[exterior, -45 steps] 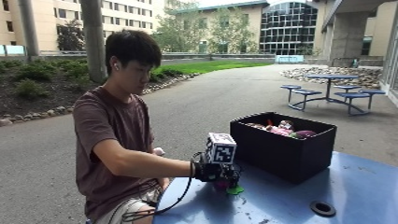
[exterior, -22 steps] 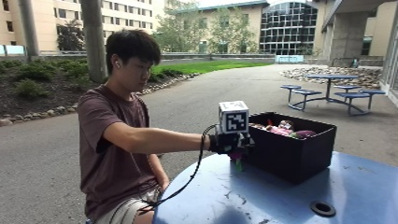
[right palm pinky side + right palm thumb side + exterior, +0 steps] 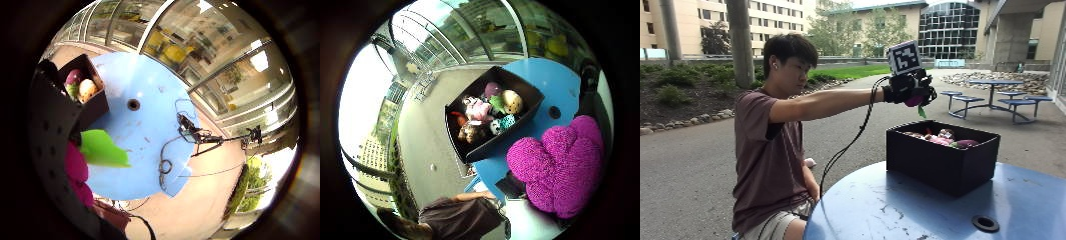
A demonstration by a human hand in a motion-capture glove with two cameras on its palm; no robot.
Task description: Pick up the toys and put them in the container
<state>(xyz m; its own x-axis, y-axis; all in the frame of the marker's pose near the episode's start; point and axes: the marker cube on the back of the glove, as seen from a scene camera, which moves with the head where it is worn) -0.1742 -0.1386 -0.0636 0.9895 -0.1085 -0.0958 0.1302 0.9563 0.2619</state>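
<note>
A seated person's gloved right hand (image 3: 909, 90) is gripping a magenta plush toy (image 3: 915, 100), apparently with a green leaf, well above the black container (image 3: 939, 162) of toys sitting on the blue table (image 3: 906, 215).

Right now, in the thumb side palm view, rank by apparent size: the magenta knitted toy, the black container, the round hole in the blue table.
1. Black rectangular container and magenta knitted plush toy: they look about alike, and the toy sits right by the palm camera, so I won't rank them.
2. Round hole in the blue table: clearly smallest.
</note>
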